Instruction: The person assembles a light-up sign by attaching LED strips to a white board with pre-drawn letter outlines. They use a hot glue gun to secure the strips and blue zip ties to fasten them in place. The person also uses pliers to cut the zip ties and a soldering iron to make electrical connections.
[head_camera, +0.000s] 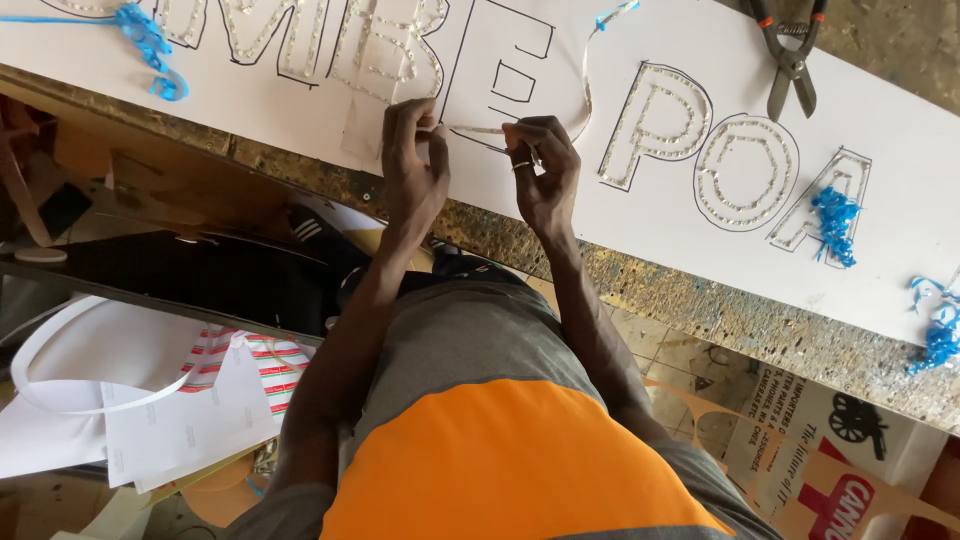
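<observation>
My left hand (413, 160) and right hand (543, 170) | both pinch thin strip (478, 130) | over white board (560, 60) | shears (790, 50) far right.

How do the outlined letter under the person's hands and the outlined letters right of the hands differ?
The letter under the hands is a bare black outline on the white board; the letters to the right are filled with rows of small shiny studs. The former is angular, the latter partly rounded. All share black outlines.

Count: one white board (560, 190), one pair of snips (792, 50), four blue ribbon clumps (833, 212), two hands (412, 170).
</observation>
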